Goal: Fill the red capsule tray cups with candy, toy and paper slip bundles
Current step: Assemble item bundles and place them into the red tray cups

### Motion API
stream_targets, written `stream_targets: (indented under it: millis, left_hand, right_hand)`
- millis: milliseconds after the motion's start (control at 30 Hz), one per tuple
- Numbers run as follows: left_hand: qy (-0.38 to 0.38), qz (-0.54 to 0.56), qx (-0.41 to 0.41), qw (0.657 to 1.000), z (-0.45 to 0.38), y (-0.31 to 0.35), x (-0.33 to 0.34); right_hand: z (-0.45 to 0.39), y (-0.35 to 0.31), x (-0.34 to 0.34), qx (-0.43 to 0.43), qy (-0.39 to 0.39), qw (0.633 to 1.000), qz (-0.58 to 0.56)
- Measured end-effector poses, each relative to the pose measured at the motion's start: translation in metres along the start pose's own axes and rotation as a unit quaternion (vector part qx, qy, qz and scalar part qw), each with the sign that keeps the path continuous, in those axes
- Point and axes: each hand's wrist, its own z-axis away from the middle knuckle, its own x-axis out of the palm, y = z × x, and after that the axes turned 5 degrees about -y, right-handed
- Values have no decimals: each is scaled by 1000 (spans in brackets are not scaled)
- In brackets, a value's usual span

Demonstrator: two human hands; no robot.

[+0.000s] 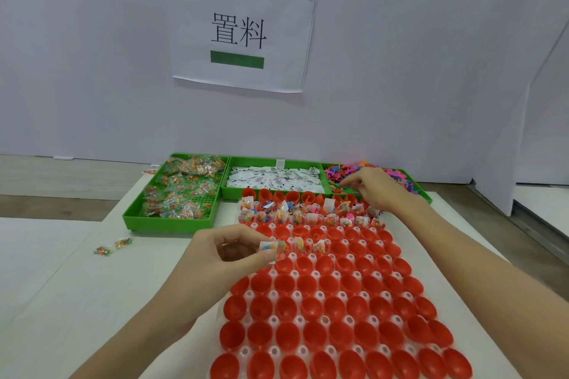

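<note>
Red capsule tray (323, 295): glossy round plastic cups in rows on a translucent white holder, lower centre to right of frame, on a pale table (77, 301). Far rows hold clear crinkly packets with white slips; near rows are bare. Left hand (229, 251), centre frame, pinches a candy-and-slip bundle (271, 251) at the tray's left edge. Right hand (380, 186), upper right, fingers curled over the toy bin (423, 191); whether it holds anything is unclear. Green perforated candy bin (172, 194); paper slip bin (274, 180).
</note>
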Motion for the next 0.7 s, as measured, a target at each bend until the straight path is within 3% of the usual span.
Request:
stream_targets:
  millis: [200, 400, 567, 700]
  left_hand:
    - [0, 6, 4, 1000, -1, 0, -3]
    - [1, 3, -2, 1000, -1, -1, -2]
    - [2, 5, 4, 1000, -1, -2, -1]
    - [-1, 1, 20, 1000, 2, 0, -2]
  right_hand:
    - [-27, -8, -4, -7, -50, 999, 15]
    - [-31, -7, -6, 0, -35, 999, 20]
    - [-18, -1, -12, 47, 64, 985, -156]
    - [12, -14, -20, 38, 102, 930, -351]
